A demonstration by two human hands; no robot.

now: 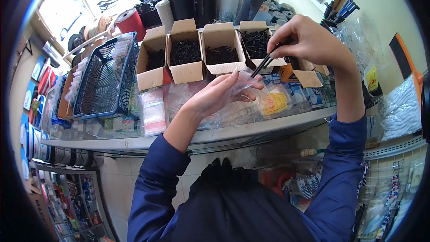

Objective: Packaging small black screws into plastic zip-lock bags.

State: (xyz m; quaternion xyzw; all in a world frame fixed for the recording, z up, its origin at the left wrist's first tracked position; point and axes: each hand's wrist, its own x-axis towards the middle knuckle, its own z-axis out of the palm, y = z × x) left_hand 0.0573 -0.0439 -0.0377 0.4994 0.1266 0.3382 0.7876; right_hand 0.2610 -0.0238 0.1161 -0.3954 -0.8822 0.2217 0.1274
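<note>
My left hand (218,92) holds a small clear zip bag (244,81) with a red line along its mouth. Above it, my right hand (302,42) pinches a few long black screws (263,65), whose lower ends are in the mouth of the bag. Behind my hands stand open cardboard boxes of black screws: one box (156,58) at the left, a second (184,52), a third (221,53), and a fourth (257,40) beside my right hand. Another open box (307,70) sits partly hidden under my right wrist.
A blue plastic basket (97,84) holds filled small bags at the left. A stack of empty zip bags (153,111) and a bag with a yellow label (275,102) lie on the glass counter (117,134). Black rolls (181,3) stand behind the boxes. White rope (399,111) is at the right.
</note>
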